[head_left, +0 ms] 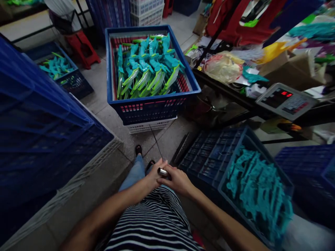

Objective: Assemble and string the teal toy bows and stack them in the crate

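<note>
Both hands close around the silvery tube handle (163, 172) of a thin metal rod (156, 140) in front of my waist. My left hand (154, 174) grips from the left side, and my right hand (179, 179) wraps over it from the right. Forward from my hands, the rod reaches the low white crate (150, 127); whether its tip hooks in there I cannot tell. On that white crate stands a blue crate (154, 99), filled with bagged turquoise and lime-green plastic pieces (148, 66).
Tall blue crates (39, 139) line the left side. At right, another blue crate (206, 157) holds turquoise parts (259, 188). A digital scale (286, 101) sits on the cluttered bench. Further back are a red stool (82, 48) and a seated person (62, 15).
</note>
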`<state>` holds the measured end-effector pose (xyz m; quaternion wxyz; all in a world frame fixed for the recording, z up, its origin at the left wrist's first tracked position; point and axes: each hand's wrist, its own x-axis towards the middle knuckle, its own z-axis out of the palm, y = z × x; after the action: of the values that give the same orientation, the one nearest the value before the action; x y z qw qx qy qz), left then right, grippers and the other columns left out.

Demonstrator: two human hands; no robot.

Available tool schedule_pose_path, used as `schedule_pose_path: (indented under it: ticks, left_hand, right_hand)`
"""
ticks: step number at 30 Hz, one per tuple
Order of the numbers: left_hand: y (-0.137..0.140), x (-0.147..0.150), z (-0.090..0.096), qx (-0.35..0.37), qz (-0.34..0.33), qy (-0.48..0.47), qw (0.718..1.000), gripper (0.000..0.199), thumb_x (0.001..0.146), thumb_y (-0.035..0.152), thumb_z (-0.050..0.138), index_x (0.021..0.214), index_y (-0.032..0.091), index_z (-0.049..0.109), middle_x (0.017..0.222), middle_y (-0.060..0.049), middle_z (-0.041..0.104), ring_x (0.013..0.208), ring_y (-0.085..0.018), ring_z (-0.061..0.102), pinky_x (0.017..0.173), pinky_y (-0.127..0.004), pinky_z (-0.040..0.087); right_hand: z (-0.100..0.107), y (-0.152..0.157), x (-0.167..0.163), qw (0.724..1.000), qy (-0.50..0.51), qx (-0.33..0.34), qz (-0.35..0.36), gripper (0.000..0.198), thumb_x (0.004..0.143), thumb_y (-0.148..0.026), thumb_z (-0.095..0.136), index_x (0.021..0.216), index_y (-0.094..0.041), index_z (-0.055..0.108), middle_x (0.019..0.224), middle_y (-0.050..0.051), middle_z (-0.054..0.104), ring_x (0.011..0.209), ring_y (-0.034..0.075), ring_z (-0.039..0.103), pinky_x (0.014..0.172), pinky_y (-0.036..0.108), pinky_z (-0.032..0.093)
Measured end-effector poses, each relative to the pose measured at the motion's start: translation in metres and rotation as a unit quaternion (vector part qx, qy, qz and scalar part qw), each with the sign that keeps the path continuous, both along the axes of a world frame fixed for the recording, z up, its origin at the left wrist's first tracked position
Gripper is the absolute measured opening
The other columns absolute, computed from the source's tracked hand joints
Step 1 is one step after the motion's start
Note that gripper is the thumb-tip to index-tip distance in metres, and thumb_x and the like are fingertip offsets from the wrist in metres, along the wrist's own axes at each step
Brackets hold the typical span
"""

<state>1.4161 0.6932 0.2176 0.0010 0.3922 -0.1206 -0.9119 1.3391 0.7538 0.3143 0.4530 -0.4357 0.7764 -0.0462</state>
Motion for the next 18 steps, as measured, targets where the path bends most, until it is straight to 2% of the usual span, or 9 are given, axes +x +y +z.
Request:
schedule_pose_path:
  ticks: [7,13,18]
  left_hand:
    - [0.046,0.056,0.028,0.042,0.009,-0.003,0.999,0.044,0.064,0.036,0.078,0.090,0.019,0.047,0.064,0.002,0.056,0.059,-0.016,0.058,0.056,-0.025,0.041]
    - [0.065,0.136,0.030,0.031,-0.055,-0.001,0.998,0.040,0.071,0.038,0.073,0.092,0.020,0.045,0.066,0.001,0.056,0.061,-0.016,0.057,0.057,-0.025,0.040]
    - [0.079,0.201,0.035,0.060,-0.080,-0.025,0.995,0.041,0.071,0.035,0.073,0.093,0.020,0.042,0.067,0.002,0.056,0.056,-0.015,0.055,0.054,-0.025,0.039]
  right_hand:
    - [0.009,0.052,0.057,1.000,0.008,0.021,0.003,0.032,0.082,-0.042,0.060,0.109,-0.024,0.060,0.100,0.005,0.068,0.089,0.022,0.063,0.068,0.027,0.039]
    - [0.012,0.078,0.140,0.999,-0.014,0.022,-0.047,0.026,0.081,-0.039,0.059,0.103,-0.023,0.060,0.091,0.003,0.068,0.081,0.020,0.063,0.067,0.026,0.038]
    - [0.015,0.096,0.210,0.996,-0.026,0.024,-0.086,0.026,0.081,-0.039,0.058,0.102,-0.023,0.060,0.091,0.003,0.068,0.081,0.020,0.063,0.067,0.026,0.038]
